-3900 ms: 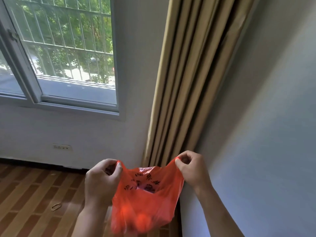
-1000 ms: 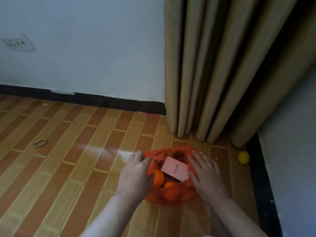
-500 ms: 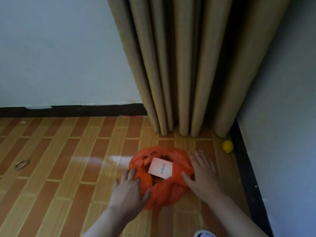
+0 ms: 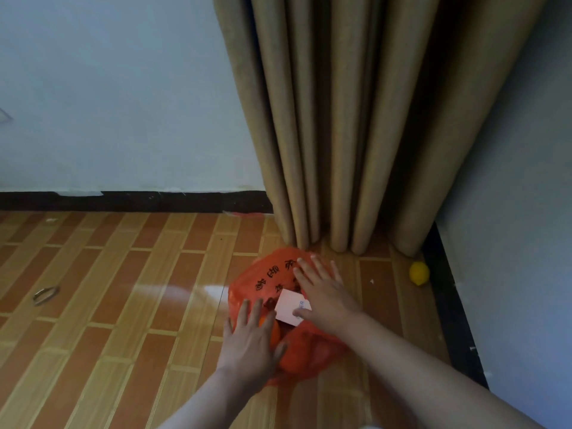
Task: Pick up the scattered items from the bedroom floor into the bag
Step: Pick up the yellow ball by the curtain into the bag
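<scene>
An orange plastic bag (image 4: 266, 274) with black print lies on the wooden floor in front of the curtain. Inside it show a pale pink card (image 4: 288, 306) and an orange fruit (image 4: 274, 331). My left hand (image 4: 250, 342) rests flat on the bag's near left side, fingers spread, partly over the fruit. My right hand (image 4: 325, 292) lies flat across the bag's top right, fingers spread, its thumb on the card. A yellow lemon (image 4: 419, 273) sits on the floor at the right by the skirting. A rubber band (image 4: 45, 294) lies on the floor far left.
Beige curtain (image 4: 340, 134) hangs to the floor just behind the bag. A pale wall with black skirting (image 4: 139, 201) runs along the back, and another wall (image 4: 510, 243) closes the right side. Wooden floor (image 4: 123, 305) stretches to the left.
The bag went from being held up by both hands to lying on the floor. In the last second my right hand slid over onto the bag's top and card.
</scene>
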`<state>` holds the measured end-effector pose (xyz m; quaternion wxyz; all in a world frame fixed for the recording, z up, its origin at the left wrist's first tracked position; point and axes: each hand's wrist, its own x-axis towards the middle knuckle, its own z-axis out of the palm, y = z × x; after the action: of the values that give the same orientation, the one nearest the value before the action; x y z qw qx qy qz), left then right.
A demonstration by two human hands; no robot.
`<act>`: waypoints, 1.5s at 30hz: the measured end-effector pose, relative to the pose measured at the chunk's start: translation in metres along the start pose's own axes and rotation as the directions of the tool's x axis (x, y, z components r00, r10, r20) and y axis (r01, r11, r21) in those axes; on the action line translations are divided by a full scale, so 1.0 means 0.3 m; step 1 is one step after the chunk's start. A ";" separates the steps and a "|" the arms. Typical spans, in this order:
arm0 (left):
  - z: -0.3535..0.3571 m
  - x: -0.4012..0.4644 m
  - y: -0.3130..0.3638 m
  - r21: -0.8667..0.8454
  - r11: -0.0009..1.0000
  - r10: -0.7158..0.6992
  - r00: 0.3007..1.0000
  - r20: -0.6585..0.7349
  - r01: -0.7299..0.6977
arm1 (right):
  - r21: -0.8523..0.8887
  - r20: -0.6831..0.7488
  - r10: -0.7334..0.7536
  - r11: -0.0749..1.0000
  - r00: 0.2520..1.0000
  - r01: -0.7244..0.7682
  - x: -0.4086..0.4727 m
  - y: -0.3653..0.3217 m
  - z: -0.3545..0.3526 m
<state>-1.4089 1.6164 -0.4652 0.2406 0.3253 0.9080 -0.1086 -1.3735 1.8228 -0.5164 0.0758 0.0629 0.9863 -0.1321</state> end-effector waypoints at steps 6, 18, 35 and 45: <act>0.082 -0.024 -0.039 -0.034 0.998 0.064 0.954 0.293 -0.057 | 0.013 0.210 0.076 0.997 0.975 -0.080 -0.038 0.079 0.145; 0.045 -0.016 0.000 0.197 0.946 0.260 0.966 0.014 -0.258 | 0.238 0.033 0.006 0.971 0.999 -0.014 -0.144 0.149 0.133; 0.125 0.174 -0.106 0.050 0.998 0.024 0.980 0.200 -0.035 | 0.035 0.339 -0.092 0.996 0.936 0.085 -0.022 0.247 0.204; 0.119 0.119 -0.065 -0.114 0.993 0.021 0.990 0.137 -0.005 | 0.200 0.202 -0.005 0.979 0.979 -0.036 -0.107 0.229 0.196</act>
<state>-1.4324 1.6081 -0.5134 0.3216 0.3087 0.8918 -0.0773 -1.3243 1.8693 -0.5844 0.1695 0.0642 0.9544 -0.2370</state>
